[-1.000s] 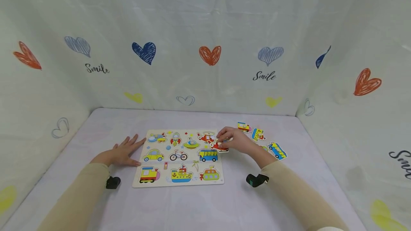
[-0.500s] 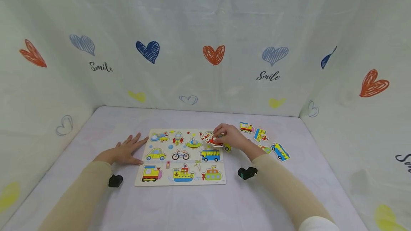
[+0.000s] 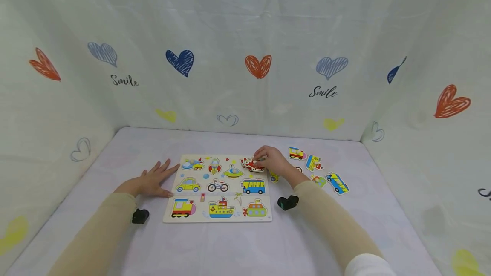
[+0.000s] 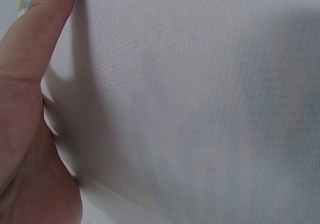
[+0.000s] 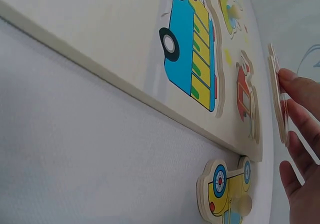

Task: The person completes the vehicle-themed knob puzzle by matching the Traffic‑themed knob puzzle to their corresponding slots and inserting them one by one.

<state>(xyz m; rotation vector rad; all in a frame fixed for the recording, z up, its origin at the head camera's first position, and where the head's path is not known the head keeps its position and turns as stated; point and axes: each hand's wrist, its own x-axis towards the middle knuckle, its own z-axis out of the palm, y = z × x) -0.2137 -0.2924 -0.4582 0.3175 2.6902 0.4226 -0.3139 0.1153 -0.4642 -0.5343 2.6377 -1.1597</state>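
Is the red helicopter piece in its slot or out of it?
Out: the right wrist view shows the helicopter piece held in the right hand, apart from the board and its helicopter slot.

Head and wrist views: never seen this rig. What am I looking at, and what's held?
No machine here: one person works with a bare left hand and right hand. The head camera looks forward and down; each wrist camera looks at that hand's work. On the pale table lies a cream, rectangular wooden puzzle board. To its right lie a loose blue-and-yellow wooden bus piece, a yellow wooden car piece and others. The right hand holds a red wooden helicopter piece, apart from the board. The left hand rests, fingers spread, at the board's left edge.
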